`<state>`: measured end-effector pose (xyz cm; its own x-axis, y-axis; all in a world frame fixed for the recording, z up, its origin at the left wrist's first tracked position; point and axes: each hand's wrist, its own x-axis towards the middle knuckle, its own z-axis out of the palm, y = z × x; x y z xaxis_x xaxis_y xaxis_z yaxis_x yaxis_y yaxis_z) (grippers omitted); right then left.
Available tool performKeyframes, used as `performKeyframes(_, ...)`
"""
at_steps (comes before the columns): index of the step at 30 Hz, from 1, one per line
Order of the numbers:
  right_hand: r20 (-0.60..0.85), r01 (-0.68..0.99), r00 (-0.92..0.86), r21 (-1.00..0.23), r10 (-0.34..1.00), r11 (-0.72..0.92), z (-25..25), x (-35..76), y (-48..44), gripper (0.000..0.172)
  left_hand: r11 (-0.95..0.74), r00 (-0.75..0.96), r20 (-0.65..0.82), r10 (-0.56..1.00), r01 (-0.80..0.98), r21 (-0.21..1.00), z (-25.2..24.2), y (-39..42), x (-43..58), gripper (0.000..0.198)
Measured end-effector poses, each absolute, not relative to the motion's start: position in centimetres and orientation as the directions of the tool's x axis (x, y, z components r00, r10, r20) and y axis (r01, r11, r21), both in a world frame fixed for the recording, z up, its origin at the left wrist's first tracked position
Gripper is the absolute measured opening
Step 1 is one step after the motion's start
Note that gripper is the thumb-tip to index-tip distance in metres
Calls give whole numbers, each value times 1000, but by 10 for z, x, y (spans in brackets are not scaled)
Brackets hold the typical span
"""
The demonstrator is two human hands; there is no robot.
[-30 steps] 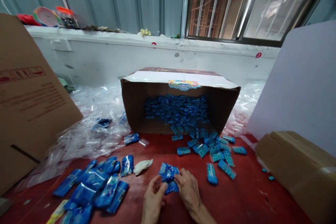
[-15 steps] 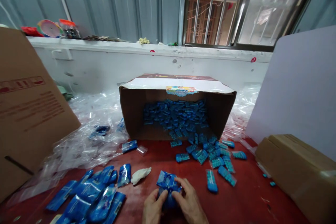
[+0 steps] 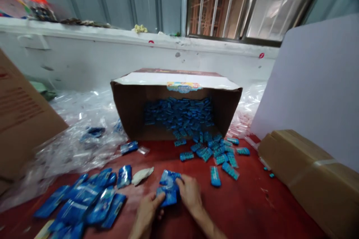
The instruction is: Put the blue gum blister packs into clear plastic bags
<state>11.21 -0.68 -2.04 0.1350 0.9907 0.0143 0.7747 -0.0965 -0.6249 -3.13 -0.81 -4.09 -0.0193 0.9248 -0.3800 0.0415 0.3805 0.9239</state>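
Near the front edge of the red table, a blue printed plastic packet (image 3: pixel 169 194) is between my two hands. My left hand (image 3: pixel 148 209) pinches its lower left side, thumb on top. The fingers of my right hand (image 3: pixel 190 193) are closed on its upper right edge. A creased blue part, or a second packet, shows just above; I cannot tell which. Left of my hands lie a crumpled white scrap (image 3: pixel 142 175), a single blue packet (image 3: pixel 124 176) and a pile of blue packets (image 3: pixel 84 198).
An open cardboard box (image 3: pixel 120 112) lies on its side, small blue sachets (image 3: pixel 182 115) spilling from it onto the red table (image 3: pixel 241 201). Clear plastic wrap (image 3: pixel 75 130) covers the left back. A carton (image 3: pixel 14 119) stands left; a brown box (image 3: pixel 308 179) and white panel (image 3: pixel 308 82) stand right.
My hands have moved slightly apart, the left one down and left. The packet has changed from bunched to more spread out. The whole view has shifted, so the scene sits further left and higher.
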Motion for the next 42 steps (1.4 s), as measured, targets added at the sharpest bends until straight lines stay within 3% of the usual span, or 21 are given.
performKeyframes(1, -24, 831, 143, -540, 989, -133, -17, 113, -7, 29, 379, -38, -378, 925, 18, 925, -35, -10, -37, 37)
performKeyframes(5, -91, 872, 21, -485, 996, -63, -15, 116, -6, 31, 358, -18, -369, 929, -207, 911, -20, -17, -50, 29)
performKeyframes(9, 16, 914, 69, -402, 997, -57, -13, 119, -14, 43, 400, -4, -423, 906, -319, 859, -21, -20, -45, 29)
performKeyframes(11, 130, 876, 120, -480, 984, -43, -10, 120, -19, 38, 397, 23, -412, 911, -316, 862, -22, -21, -39, 29)
performKeyframes(13, 197, 763, 137, -646, 971, 24, -7, 120, -22, 32, 384, 61, -384, 921, -295, 875, -24, -20, -32, 29)
performKeyframes(17, 52, 406, -12, -913, 999, 52, -10, 118, -20, 24, 361, 96, -349, 932, -224, 905, -28, -17, -20, 29)
performKeyframes(20, -35, 329, -45, -944, 998, -19, -18, 116, -19, 22, 332, 83, -323, 943, -125, 935, -32, -15, -15, 30)
performKeyframes(26, 77, 398, 77, -917, 994, 41, -12, 118, -29, 26, 440, 175, -418, 892, -114, 891, -28, -14, -12, 32)
performKeyframes(30, 129, 618, 36, -782, 991, 79, -3, 139, -31, 28, 487, 189, -453, 871, -227, 843, -19, -18, -10, 30)
performKeyframes(33, 208, 888, 247, -440, 946, -135, -8, 170, -28, 30, 559, 240, -505, 829, -355, 749, -17, -23, -12, 29)
performKeyframes(36, 176, 916, 389, -173, 904, -361, -22, 197, -24, 37, 621, 281, -556, 782, -421, 661, -19, -28, -15, 26)
performKeyframes(39, 128, 923, 377, -137, 917, -361, -35, 207, -25, 33, 673, 279, -627, 728, -469, 572, -19, -31, -17, 23)
performKeyframes(42, 140, 910, 331, -309, 933, -276, -39, 204, -27, 32, 704, 278, -673, 685, -488, 516, -16, -33, -16, 21)
